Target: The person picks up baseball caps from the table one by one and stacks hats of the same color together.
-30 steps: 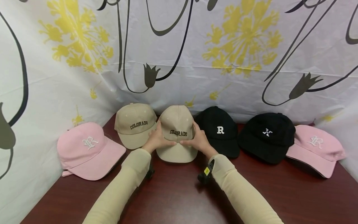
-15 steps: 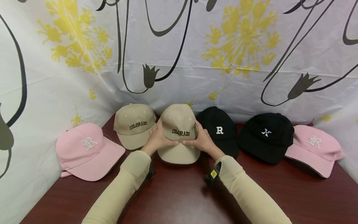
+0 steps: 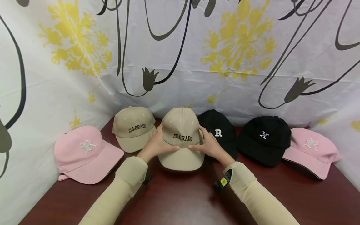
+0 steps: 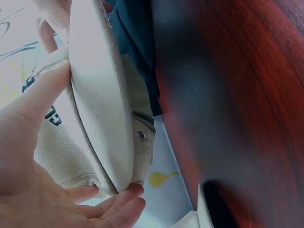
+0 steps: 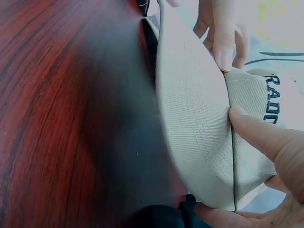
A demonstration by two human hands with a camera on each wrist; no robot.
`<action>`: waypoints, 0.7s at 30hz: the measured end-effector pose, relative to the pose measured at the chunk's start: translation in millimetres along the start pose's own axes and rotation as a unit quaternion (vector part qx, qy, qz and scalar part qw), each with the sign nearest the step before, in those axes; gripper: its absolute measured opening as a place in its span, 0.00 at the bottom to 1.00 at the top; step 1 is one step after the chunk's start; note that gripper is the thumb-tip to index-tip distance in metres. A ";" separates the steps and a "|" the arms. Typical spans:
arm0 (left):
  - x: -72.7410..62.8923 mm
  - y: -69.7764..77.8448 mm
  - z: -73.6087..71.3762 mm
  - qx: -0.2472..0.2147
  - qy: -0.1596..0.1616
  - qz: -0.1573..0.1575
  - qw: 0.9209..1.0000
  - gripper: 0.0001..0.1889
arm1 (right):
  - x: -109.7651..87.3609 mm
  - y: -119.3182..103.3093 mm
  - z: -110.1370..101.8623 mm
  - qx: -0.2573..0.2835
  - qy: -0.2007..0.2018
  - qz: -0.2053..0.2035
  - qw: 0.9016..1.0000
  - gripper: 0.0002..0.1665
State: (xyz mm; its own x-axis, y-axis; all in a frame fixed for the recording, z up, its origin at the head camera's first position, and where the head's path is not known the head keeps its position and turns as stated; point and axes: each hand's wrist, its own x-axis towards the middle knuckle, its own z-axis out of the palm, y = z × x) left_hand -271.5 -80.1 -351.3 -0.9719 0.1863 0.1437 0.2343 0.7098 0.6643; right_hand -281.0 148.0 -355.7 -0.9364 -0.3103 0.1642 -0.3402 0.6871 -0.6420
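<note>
A beige baseball cap [image 3: 182, 123] with COLORADO stitched on its front is held between both hands in the head view. My left hand [image 3: 157, 140] grips its left side and my right hand [image 3: 211, 144] its right side. Both thumbs press along the seam where the crown meets the brim. In the left wrist view, fingers of the left hand [image 4: 28, 156] reach round the edge of the brim [image 4: 102, 99], which stands off the table. From the right wrist, the thumb of the right hand [image 5: 285, 156] lies on that seam. The cap's inside is hidden.
A second beige COLORADO cap [image 3: 133, 126] sits to the left, a pink cap [image 3: 81, 150] beyond it. To the right are a black R cap [image 3: 216, 125], another black cap [image 3: 265, 140] and a pink cap [image 3: 312, 150]. Patterned cloth [image 3: 174, 56] hangs behind the dark red table [image 3: 180, 200].
Held in both hands, the beige cap has shifted a little to the right and toward me. The right forearm has moved rightward with it. The other caps keep their places as the view tilts slightly.
</note>
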 end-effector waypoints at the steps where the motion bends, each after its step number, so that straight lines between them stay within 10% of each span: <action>1: -0.4 1.0 0.4 0.002 0.002 -0.001 1.000 0.62 | -1.2 0.3 -1.0 -0.001 0.001 -0.003 1.000 0.58; 21: -10.3 25.1 10.7 0.026 0.012 -0.001 1.000 0.62 | -32.2 10.1 -15.2 0.021 0.019 -0.021 0.999 0.55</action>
State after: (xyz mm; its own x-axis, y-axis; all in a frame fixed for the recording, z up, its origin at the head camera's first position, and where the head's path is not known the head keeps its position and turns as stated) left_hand -255.4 -57.0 -344.0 -0.9723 0.1688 0.1615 0.2332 0.7451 0.6249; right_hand -255.7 174.9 -356.1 -0.9239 -0.3133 0.2196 -0.3768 0.6460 -0.6639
